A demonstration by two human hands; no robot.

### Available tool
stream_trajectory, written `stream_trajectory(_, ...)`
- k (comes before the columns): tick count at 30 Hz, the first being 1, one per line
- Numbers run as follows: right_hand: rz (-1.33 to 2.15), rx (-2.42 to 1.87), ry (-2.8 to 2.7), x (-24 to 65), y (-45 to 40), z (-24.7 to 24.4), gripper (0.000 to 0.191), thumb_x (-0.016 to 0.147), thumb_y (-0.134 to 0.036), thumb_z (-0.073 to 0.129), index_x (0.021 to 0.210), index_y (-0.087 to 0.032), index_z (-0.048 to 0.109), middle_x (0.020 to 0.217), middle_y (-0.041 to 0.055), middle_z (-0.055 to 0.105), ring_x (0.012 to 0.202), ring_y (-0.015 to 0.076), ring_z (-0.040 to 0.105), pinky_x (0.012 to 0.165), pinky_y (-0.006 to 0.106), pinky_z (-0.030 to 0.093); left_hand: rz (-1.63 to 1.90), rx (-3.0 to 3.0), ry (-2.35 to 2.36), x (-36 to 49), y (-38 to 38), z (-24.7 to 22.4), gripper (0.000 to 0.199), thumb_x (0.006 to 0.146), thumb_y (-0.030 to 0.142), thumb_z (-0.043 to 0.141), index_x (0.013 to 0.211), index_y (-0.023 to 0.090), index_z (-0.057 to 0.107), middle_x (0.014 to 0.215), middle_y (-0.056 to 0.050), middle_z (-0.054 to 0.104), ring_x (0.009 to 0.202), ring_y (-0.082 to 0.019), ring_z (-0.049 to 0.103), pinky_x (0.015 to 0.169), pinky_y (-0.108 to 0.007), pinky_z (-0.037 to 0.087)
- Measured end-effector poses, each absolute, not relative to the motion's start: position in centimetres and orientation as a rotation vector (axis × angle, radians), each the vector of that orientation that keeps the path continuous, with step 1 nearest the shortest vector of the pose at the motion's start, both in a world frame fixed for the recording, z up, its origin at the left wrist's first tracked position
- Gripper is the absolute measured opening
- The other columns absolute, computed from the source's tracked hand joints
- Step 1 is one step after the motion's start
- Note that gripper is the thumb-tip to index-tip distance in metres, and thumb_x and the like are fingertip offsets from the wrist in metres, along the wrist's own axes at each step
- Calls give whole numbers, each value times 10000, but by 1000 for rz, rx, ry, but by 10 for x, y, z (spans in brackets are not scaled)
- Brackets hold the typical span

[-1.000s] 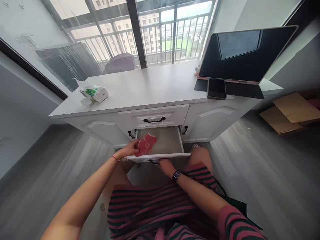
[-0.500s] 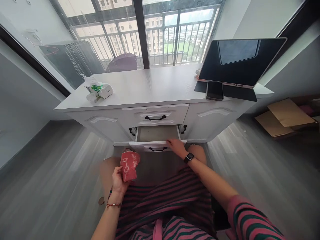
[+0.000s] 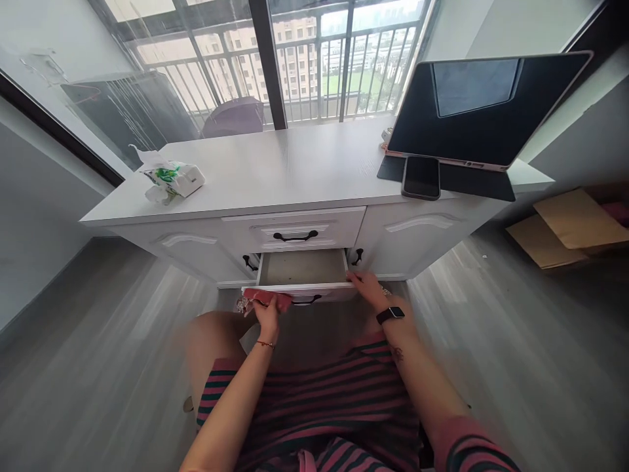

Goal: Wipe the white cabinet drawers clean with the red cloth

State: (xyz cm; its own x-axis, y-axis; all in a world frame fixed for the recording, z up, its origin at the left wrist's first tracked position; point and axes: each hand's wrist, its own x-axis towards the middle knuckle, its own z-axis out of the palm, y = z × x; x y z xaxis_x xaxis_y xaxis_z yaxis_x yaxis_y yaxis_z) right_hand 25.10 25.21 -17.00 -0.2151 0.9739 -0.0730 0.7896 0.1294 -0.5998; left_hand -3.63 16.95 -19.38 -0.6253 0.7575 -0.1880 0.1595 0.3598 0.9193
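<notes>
My left hand grips a folded red cloth and presses it along the left part of the drawer's front edge. Below the cabinet's upper drawer, the pulled-out lower drawer shows a bare pale bottom with a few tiny dark specks. At that drawer's right front corner, my right hand has its fingers closed over the rim. A black handle on the drawer front lies between my hands, its left end partly covered by the cloth.
On the white cabinet top are a tissue pack, a phone and a propped tablet. An opened cardboard box stands on the floor at right. My knees flank the drawer.
My left hand has brought the red cloth from above my lap forward and right onto the drawer's front edge. My right hand has slid right along the rim to the corner.
</notes>
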Motion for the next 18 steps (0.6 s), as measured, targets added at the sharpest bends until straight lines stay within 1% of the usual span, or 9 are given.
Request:
stream_trajectory(4, 799, -1725, -2046, 254, 258, -172, 523, 974, -407, 311, 825, -142, 736, 820, 115, 731, 815, 214, 659, 741, 280, 436, 1317, 737, 1945, 24, 175, -201, 302, 768, 311, 601, 1003, 197, 449, 947, -57, 615, 894, -185, 624, 855, -355, 487)
stream_trajectory(7, 819, -1722, -2043, 254, 259, -173, 549, 977, -424, 294, 816, -144, 737, 815, 115, 729, 796, 209, 656, 745, 281, 437, 1374, 734, 1728, 69, 173, -207, 391, 702, 335, 689, 998, 198, 472, 987, -68, 625, 937, -192, 616, 905, -352, 460)
stream_trajectory(10, 827, -1720, -2047, 256, 259, -174, 551, 974, -442, 301, 817, -145, 738, 804, 120, 724, 775, 206, 648, 753, 284, 436, 1366, 626, 1571, 103, 174, -217, 443, 643, 289, 749, 1001, 201, 503, 1031, -83, 639, 1002, -210, 610, 933, -364, 444)
stream_trajectory(13, 833, -1717, -2048, 258, 261, -174, 552, 971, -454, 306, 821, -146, 739, 781, 126, 717, 769, 210, 642, 762, 293, 438, 1297, 373, 1386, 127, 181, -232, 445, 595, 213, 778, 970, 203, 539, 1024, -85, 656, 1022, -228, 616, 909, -366, 466)
stream_trajectory(18, 862, -1723, -2046, 259, 262, -174, 539, 971, -448, 317, 824, -150, 741, 773, 126, 716, 770, 214, 642, 761, 303, 444, 1152, 169, 1222, 150, 198, -261, 316, 612, 155, 736, 880, 189, 572, 970, -106, 664, 947, -240, 647, 820, -370, 511)
